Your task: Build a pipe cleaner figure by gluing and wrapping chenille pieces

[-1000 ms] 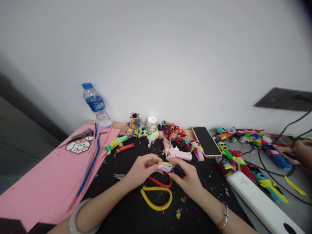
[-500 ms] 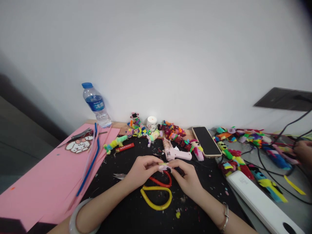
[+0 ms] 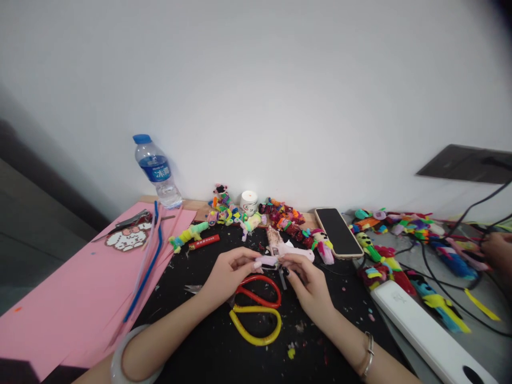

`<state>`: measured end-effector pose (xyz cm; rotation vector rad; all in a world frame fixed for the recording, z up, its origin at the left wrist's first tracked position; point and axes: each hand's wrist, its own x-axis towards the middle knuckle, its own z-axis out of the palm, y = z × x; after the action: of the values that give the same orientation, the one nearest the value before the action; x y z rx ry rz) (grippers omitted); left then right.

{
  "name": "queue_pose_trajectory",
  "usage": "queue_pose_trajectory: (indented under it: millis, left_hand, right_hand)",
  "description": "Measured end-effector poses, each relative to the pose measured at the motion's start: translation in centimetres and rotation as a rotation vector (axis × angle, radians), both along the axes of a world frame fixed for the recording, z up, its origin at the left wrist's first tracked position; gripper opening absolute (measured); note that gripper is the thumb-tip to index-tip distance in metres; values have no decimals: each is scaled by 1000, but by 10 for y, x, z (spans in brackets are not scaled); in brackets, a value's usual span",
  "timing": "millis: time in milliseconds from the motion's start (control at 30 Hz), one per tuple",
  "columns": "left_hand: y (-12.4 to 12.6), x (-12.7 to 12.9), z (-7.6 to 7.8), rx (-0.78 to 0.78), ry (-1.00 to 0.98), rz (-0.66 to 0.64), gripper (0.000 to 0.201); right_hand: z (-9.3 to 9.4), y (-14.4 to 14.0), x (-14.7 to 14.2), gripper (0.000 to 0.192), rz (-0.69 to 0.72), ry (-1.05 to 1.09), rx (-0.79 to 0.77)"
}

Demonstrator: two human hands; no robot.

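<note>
Between my two hands is a small pale-lilac fuzzy piece [image 3: 268, 261], lying roughly level above the black work surface. My left hand [image 3: 232, 274] is closed, its thumb and fingertips pinching the left end. At the other end my right hand [image 3: 310, 282] is also closed, with thumb and fingers together. A thin grey strip [image 3: 282, 278] hangs by the right fingertips; what it belongs to is unclear. Below the hands lie scissors [image 3: 256, 325] with one red and one yellow handle loop, partly hidden by my left hand. Just behind is a pink glue gun [image 3: 294, 252].
Pink sheets [image 3: 80, 298] with loose fuzzy stems [image 3: 144, 277] lie left, near a water bottle [image 3: 158, 170]. Colourful fuzzy figures [image 3: 284, 216], a white candle-like cup [image 3: 248, 201] and a phone [image 3: 338, 233] line the back. Right are a white device [image 3: 428, 330], cables and another person's hand [image 3: 498, 250].
My hands have spread slightly apart and tilted, so more of the lilac piece shows between them. The red handle loop is less covered. Other things look the same.
</note>
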<state>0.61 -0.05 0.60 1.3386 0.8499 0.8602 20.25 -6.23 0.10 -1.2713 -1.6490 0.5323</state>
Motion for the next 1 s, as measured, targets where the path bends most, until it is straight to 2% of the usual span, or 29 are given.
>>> queue_pose_trajectory:
  millis: [100,200,333,433,567,733,1000]
  left_hand:
    - [6,-3,-3,37,-45,104,19]
    - [15,-7,-6,109,-14,212,20]
    - [25,-12,-8,188,80,266,20]
    - [29,-16,-8,256,172,275,20]
    - [32,-19,-11,377,301,269,19]
    - [36,-22,-14,473,391,264,20]
    - [35,-23,-12,544,477,166,14]
  right_hand:
    - [0,3,2,11,-96,-24,47]
    - [2,4,4,19,-100,-58,12]
    - [4,4,8,31,-105,-113,-17]
    - [1,6,11,31,-125,-107,-9]
    - [-3,12,12,12,-190,-85,59]
    - [-3,14,16,15,-192,-165,75]
    - [2,12,21,20,-149,-299,57]
